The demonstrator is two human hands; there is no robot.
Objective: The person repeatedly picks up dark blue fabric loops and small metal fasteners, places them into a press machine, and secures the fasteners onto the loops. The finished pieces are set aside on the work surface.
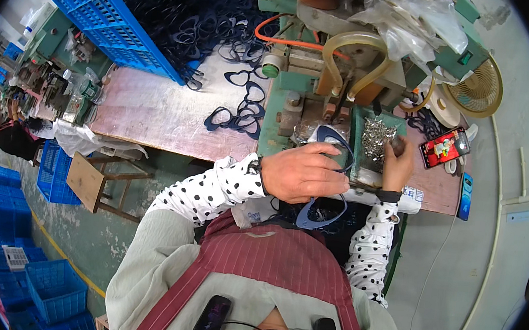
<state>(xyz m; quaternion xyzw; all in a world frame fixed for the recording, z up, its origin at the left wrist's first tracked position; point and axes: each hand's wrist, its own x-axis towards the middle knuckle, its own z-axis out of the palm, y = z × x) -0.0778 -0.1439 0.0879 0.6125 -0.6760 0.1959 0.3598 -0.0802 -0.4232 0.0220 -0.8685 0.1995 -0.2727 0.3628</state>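
My left hand (305,172) is closed around a dark blue eyeglass frame front (322,219); its rims stick out above and below the fingers, before the machine's work area. At the right, my right hand (399,169) reaches over the near right edge of a green tray (359,172) heaped with small shiny metal parts (377,138). Those fingertips are bent together at the heap, and whatever they pinch is too small to make out. The green bench machine (275,124) stands directly ahead, with a curved yellowish tube (361,38) above its metal fixture.
Several loose frame fronts (237,120) lie on the table (155,105), left of the machine. Behind them a blue crate (118,27) leans beside a large dark pile of frames (190,12). Two phones (445,147) and a fan (476,87) are at right. A wooden stool (87,182) stands lower left.
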